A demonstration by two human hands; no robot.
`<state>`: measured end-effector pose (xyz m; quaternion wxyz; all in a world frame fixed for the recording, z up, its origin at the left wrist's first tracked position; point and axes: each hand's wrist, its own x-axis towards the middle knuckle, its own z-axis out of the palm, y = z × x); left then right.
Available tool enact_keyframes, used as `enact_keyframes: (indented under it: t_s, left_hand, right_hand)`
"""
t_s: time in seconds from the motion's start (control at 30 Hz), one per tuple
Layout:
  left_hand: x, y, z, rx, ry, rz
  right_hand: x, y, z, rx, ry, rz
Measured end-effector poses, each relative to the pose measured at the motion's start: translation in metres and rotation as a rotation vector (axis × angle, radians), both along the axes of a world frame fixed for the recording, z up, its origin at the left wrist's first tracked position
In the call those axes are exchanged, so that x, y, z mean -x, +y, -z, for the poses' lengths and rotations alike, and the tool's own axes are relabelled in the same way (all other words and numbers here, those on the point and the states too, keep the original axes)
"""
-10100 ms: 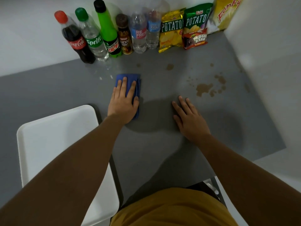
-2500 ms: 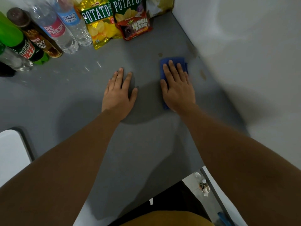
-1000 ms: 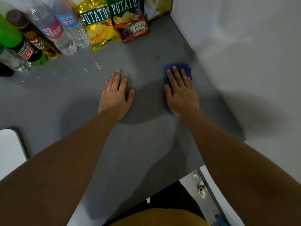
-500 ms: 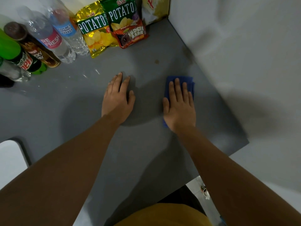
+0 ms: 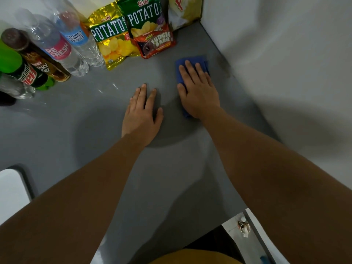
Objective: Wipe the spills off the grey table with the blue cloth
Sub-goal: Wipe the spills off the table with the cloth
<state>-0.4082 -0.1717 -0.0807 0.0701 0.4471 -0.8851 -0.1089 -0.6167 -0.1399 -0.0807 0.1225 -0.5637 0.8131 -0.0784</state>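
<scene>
Grey table point(image 5: 95, 134) in a white-walled corner, right hand point(image 5: 198, 92) flat, fingers together, pressing the blue cloth point(image 5: 190, 62) near the right wall, left hand point(image 5: 142, 115) flat and slightly spread beside it, snack bags point(image 5: 133, 33) and bottles point(image 5: 62, 46) behind.

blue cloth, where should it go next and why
Probably slide the blue cloth right, toward the wall. The right hand presses it flat on the grey table, and a dark smudge shows just beyond the cloth's right edge at the wall. The left hand lies flat on the table, bracing.
</scene>
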Motion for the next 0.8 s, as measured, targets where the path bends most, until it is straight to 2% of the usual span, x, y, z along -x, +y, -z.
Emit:
enact_keyframes:
  t_s: [0.13, 0.27, 0.4, 0.57, 0.8]
  left_hand:
    - [-0.001, -0.002, -0.002, -0.005, 0.005, -0.006]
    - [0.0, -0.003, 0.0, 0.006, 0.029, -0.019]
    - [0.002, -0.003, 0.003, 0.03, 0.047, -0.024]
    - [0.0, -0.003, 0.006, 0.039, 0.045, -0.023]
    - [-0.002, -0.003, 0.005, 0.031, 0.046, -0.019]
  right_hand:
    - [0.011, 0.017, 0.001, -0.006, -0.011, 0.133]
    - [-0.01, 0.04, 0.003, 0.005, -0.006, 0.231]
    - [-0.035, 0.041, 0.006, 0.024, 0.011, 0.182]
    - [-0.011, 0.001, 0.003, 0.013, -0.003, 0.071]
    - [0.031, -0.019, 0.001, 0.008, 0.007, 0.124]
